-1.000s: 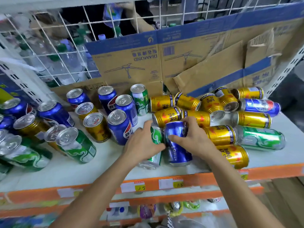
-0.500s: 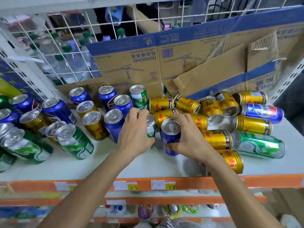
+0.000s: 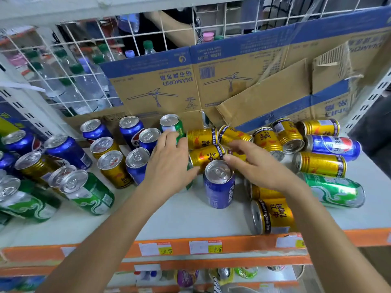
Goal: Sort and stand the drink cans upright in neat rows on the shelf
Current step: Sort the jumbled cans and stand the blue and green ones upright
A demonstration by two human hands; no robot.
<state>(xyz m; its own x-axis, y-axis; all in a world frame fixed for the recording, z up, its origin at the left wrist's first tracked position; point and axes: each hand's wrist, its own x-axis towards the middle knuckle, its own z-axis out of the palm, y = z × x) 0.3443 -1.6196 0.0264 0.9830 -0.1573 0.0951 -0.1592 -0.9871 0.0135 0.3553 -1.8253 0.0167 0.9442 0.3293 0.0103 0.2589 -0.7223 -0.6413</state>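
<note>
**A:** What's nearest?

**B:** Shelf (image 3: pixel 179 218) front edge. Front gold can (image 3: pixel 273 218) lies on its side, R of centre. Just behind it the blue can (image 3: pixel 219 185) stands upright and free, btwn the two hands.

**A:** Hands?

**B:** Left hand (image 3: pixel 169 163) has straightish, spread fingers, nothing pinched. A green can (image 3: pixel 190 183) peeks out under its thumb side; can't tell if the palm touches it. Right hand (image 3: pixel 262 170) has loosely curled fingers, tips at the next can. Closed on it or not, can't tell.

**A:** Which can?

**B:** Mid gold can (image 3: pixel 203 156), just past the blue one. It's flat, long axis L–R. One end is by the left thumb, the banded end at the right fingertips. Hands flank it, so prob. it gets tipped up on end.

**A:** Beyond?

**B:** Back gold cans (image 3: pixel 201 138), also lying down, then the box (image 3: pixel 158 81).
</note>
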